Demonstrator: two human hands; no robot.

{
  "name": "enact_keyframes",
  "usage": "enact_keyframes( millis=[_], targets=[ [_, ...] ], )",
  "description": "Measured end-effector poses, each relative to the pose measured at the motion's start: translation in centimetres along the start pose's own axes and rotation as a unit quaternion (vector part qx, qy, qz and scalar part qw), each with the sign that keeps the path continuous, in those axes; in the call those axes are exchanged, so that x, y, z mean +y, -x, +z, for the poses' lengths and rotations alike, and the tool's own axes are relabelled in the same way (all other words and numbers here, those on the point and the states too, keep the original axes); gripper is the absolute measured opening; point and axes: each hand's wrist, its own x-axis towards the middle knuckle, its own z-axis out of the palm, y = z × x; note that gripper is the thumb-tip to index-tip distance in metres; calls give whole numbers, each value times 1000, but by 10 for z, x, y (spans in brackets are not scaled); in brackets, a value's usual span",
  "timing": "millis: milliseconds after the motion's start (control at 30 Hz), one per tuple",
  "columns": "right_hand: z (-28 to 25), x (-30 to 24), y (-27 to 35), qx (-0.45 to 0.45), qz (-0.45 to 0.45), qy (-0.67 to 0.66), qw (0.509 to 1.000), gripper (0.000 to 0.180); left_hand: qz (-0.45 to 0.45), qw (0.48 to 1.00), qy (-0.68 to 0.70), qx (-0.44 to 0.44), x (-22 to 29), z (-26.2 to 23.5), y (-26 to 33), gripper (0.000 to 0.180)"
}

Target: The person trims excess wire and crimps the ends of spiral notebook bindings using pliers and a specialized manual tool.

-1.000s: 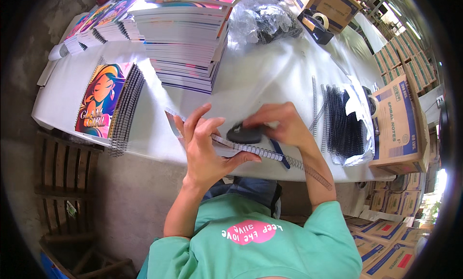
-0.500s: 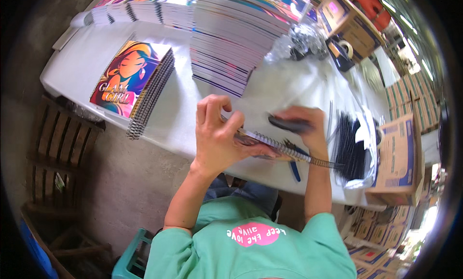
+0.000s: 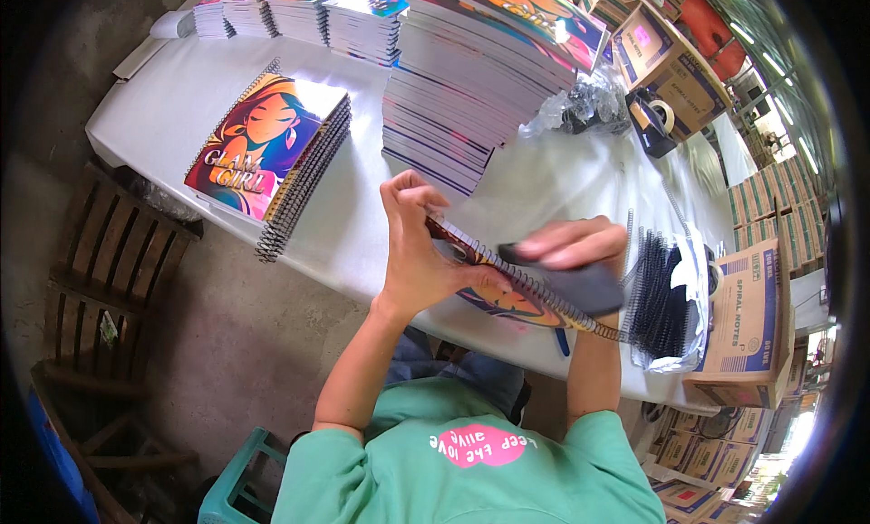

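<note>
My left hand (image 3: 419,252) is closed around a notebook (image 3: 521,308) with a colourful cover, holding it tilted with its spine up. A dark spiral coil (image 3: 555,299) runs along that spine, and its loose end sticks out toward the right. My right hand (image 3: 575,243), slightly blurred, grips a flat black object (image 3: 584,287) whose kind I cannot make out. That object lies against or just beside the coil. Beneath the notebook's right end, a blue handle (image 3: 563,341) shows on the table.
Spiral-bound notebooks (image 3: 258,144) are stacked at left, beside a tall stack of unbound books (image 3: 453,107). Black coils (image 3: 654,298) lie in a white bag (image 3: 694,329) next to a cardboard box (image 3: 745,316). Clear plastic (image 3: 580,107) and a tape dispenser (image 3: 654,125) sit farther back.
The notebook has turned so more of its cover shows. My right hand's black object has come down against or close to the coil. The whole view has shifted slightly.
</note>
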Motion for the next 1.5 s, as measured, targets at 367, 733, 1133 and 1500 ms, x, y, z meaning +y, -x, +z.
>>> enact_keyframes(
  millis=[367, 733, 1133, 1500],
  targets=[
    [5, 18, -7, 93, 179, 174, 964, 34, -85, 994, 28, -61, -11, -5, 10, 98],
    [15, 25, -16, 76, 151, 280, 945, 39, -24, 995, -11, -101, -10, -5, 6, 94],
    [44, -6, 170, 164, 523, 629, 552, 67, -171, 964, 192, 66, 24, -16, 12, 15],
    [107, -43, 82, 270, 221, 494, 796, 43, -47, 996, 47, 65, 36, 1, 27, 34]
  ],
)
